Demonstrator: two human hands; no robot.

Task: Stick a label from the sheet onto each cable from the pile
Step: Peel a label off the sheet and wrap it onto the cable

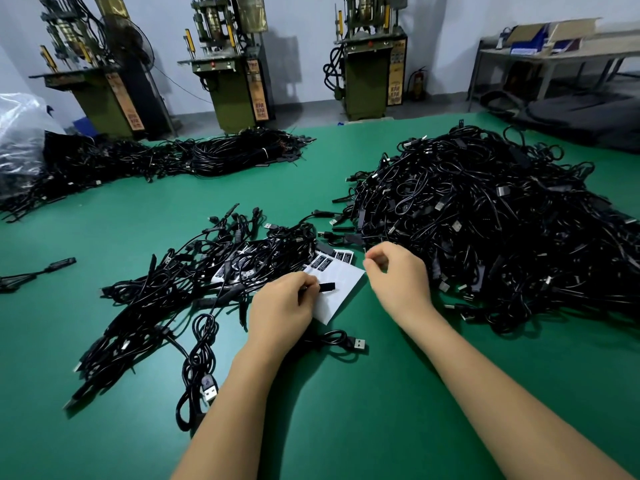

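Cables are lying in two main groups on the green table (104, 244): a big tangled pile (485, 220) at about two o'clock from the hands, and a flatter heap (180, 282) at about ten o'clock. Several cables in that heap are showing black-and-white labels, so, as I judge it, it is the finished lot. By that reading most of the work is still waiting, since the pile is looking far larger than the heap.

Between the hands, the white sheet (341, 289) is lying flat, partly under the heap's edge. Its near part is looking bare, and a few black labels (332, 259) are remaining along its far edge at twelve o'clock, so the sheet is nearly used up.

The left hand (280, 306) is pinching one cable's black block (327, 287) over the sheet with curled fingers; the cable is trailing down to a USB plug (358, 344) at six o'clock. The right hand (398, 275) is hovering by the sheet's far corner, thumb and forefinger pressed together; whether a label is sitting between them I cannot tell.

All the cables are thin, black and loosely coiled, with silver plugs catching the light.
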